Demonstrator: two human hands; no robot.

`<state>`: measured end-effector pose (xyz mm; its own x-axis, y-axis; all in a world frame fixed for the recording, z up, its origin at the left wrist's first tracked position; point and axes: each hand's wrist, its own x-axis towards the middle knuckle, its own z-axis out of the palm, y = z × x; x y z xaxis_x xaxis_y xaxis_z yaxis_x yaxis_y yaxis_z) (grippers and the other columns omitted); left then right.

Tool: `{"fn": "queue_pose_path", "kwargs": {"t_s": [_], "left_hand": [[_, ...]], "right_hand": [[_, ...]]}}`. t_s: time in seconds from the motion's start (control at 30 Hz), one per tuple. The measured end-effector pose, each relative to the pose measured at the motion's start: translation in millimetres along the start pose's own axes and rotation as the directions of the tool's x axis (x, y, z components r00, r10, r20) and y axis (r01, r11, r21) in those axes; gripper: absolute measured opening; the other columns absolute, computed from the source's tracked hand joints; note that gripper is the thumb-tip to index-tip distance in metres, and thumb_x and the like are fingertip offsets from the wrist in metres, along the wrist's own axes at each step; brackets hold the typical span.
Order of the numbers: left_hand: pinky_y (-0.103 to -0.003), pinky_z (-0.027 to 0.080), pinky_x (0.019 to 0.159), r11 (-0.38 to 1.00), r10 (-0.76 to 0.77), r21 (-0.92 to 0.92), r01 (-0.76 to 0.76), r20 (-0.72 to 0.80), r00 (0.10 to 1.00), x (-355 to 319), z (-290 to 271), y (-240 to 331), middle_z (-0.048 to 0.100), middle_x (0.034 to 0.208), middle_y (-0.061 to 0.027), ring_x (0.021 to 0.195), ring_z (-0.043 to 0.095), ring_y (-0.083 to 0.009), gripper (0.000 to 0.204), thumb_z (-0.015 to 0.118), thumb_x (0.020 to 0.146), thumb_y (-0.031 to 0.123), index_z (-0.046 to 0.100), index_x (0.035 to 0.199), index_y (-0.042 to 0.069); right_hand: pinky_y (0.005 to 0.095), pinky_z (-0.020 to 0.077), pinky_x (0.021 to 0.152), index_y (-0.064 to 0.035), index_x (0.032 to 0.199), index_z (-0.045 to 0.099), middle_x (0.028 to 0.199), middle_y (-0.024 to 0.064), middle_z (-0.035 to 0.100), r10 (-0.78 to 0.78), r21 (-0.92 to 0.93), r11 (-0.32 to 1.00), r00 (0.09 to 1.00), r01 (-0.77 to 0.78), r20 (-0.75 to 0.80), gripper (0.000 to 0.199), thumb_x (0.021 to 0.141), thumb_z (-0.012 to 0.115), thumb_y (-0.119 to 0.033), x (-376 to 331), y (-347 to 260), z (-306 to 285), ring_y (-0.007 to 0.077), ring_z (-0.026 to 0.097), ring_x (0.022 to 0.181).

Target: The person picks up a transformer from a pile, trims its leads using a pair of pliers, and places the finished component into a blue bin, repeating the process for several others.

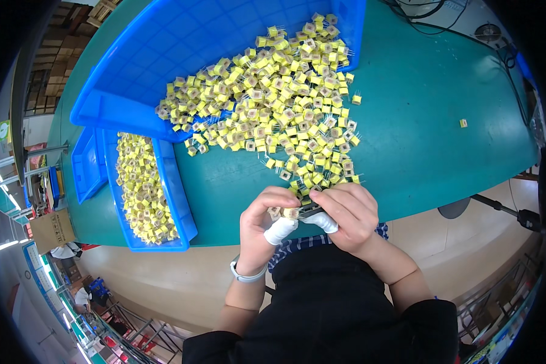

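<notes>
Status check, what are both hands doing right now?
Left hand and right hand together pinch a small yellow part. Pile of yellow parts just ahead. Nothing blocking.

A smaller blue plastic bin [177, 200] filled with yellow parts is set on the green tabletop [418, 127]; a lone yellow part [463, 123] is seen apart, and black cables [431, 18] are laid beyond.

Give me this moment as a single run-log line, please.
left hand: holds small yellow component | right hand: pinches same piece | pile of yellow components on green table
</notes>
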<state>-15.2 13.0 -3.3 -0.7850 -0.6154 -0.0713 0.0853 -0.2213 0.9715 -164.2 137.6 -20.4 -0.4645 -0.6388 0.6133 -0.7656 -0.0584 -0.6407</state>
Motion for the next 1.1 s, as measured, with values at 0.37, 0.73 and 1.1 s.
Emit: {"fn": "queue_pose_path", "kwargs": {"t_s": [0.37,0.73,1.1], "left_hand": [[-0.02,0.035,0.056,0.963,-0.107,-0.249,0.105,0.009,0.994,1.0,6.7,9.8,0.057,0.088,-0.0076,0.06,0.04,-0.0048,0.032,0.065,0.107,0.035,0.052,0.115,0.006],[-0.022,0.044,0.062,0.959,-0.115,-0.259,0.119,0.03,0.993,-2.3,1.2,3.6,0.061,0.087,-0.0078,0.069,0.053,-0.0087,0.016,0.068,0.1,0.012,0.054,0.107,0.006],[-0.019,0.037,0.056,0.974,-0.088,-0.206,0.096,0.05,0.995,-1.4,3.9,4.1,0.059,0.084,-0.0086,0.063,0.045,-0.0058,0.025,0.062,0.109,0.029,0.052,0.106,0.006]], "right_hand": [[0.0356,0.0541,0.065,-0.0003,0.106,0.08,0.089,0.0098,0.074,-0.001,0.009,1.0,1.0,0.001,-0.002,0.036,0.076,0.084,-0.022,-1.1,1.0,0.0,0.0269,0.068,0.077],[0.0346,0.0518,0.062,-0.0017,0.1,0.081,0.085,0.0078,0.073,-0.023,0.022,0.999,1.0,0.023,0.013,0.034,0.071,0.084,-0.018,1.0,1.0,-0.3,0.0254,0.068,0.074],[0.0346,0.0516,0.061,-0.0009,0.099,0.081,0.082,0.0082,0.073,-0.024,0.045,0.999,1.0,0.024,0.008,0.034,0.069,0.083,-0.015,2.6,1.1,0.1,0.0252,0.069,0.072]]}}
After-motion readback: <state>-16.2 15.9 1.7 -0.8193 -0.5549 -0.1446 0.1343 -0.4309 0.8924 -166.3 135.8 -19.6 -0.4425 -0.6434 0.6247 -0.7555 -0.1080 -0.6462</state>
